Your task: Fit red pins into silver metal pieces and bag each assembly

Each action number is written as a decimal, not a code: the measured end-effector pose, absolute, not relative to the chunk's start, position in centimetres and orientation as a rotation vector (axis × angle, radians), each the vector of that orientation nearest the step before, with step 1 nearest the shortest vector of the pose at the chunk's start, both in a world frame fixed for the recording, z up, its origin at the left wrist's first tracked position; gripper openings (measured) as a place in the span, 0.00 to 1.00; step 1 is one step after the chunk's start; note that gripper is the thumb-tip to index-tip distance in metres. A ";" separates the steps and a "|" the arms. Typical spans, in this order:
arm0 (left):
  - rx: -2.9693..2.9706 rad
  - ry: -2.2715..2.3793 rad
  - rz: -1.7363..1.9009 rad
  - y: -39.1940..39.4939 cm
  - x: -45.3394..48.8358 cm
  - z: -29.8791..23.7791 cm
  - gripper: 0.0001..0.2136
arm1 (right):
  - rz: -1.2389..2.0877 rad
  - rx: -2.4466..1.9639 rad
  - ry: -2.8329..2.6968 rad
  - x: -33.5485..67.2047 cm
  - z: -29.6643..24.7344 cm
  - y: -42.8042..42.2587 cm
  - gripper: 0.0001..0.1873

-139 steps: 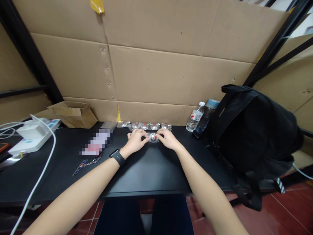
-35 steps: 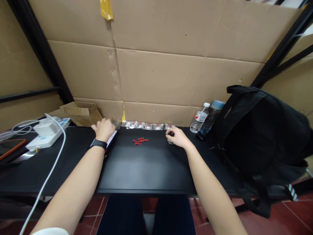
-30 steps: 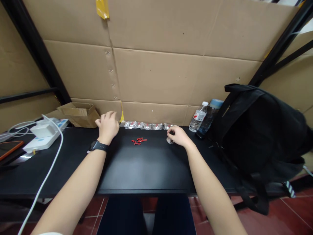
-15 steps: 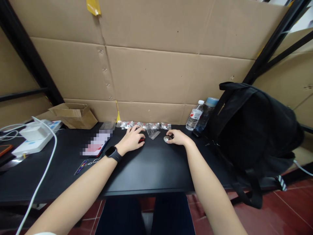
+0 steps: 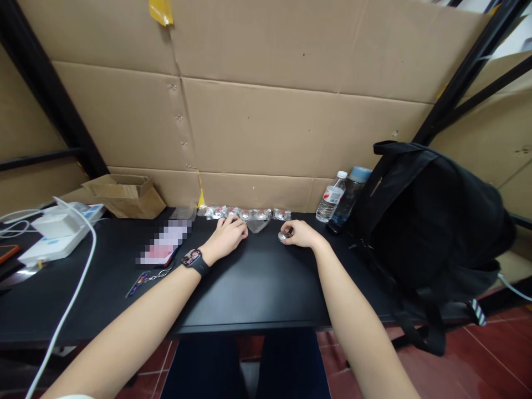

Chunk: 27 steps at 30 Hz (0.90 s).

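Observation:
My left hand [image 5: 229, 235], with a dark watch [image 5: 194, 260] on the wrist, rests on the black table [image 5: 249, 288]. Its fingers are curled together over the spot where small red pieces lay, and those pieces are hidden. My right hand [image 5: 300, 234] pinches a small round silver part [image 5: 285, 236] against the tabletop. An empty clear plastic bag [image 5: 256, 226] lies between the two hands. Behind them, a row of small clear bags [image 5: 245, 213] with red and silver contents lines the foot of the cardboard wall.
A black backpack [image 5: 432, 233] fills the table's right end, with a water bottle [image 5: 331, 200] and a blue-capped bottle [image 5: 352, 191] beside it. To the left are an open cardboard box [image 5: 124, 194], a blurred card [image 5: 164, 246], a keychain [image 5: 147, 276], white power adapters [image 5: 56, 234] and a white cable [image 5: 70, 302].
My left hand came back from the far left, dropped the clear bag by the row and settled over the red pieces. My right hand stayed on the silver part.

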<state>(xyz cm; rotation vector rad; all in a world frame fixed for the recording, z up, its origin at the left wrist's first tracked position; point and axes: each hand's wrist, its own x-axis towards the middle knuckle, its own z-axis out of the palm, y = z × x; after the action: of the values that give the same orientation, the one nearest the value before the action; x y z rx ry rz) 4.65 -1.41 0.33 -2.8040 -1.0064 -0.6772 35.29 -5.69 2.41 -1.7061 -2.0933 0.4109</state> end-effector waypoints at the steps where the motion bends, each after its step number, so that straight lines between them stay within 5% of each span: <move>1: -2.813 -1.026 -0.715 -1.4 4.7 0.4 0.08 | 0.413 -1.698 -2.087 35.3 2.5 -5.7 0.18; 18: -2.936 -1.087 -1.268 -1.7 4.8 2.1 0.03 | 0.548 -1.247 -1.868 31.7 3.3 -6.3 0.20; 27: -2.834 -1.095 -1.289 -2.6 5.2 2.4 0.13 | 0.643 -1.055 -1.783 28.2 2.9 -6.7 0.25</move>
<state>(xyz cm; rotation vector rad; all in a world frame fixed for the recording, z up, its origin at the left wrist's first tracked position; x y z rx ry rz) 5.16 -2.60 2.36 -2.8339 -1.0950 -1.2885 28.20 -6.75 2.90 -1.0547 -1.7834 0.6433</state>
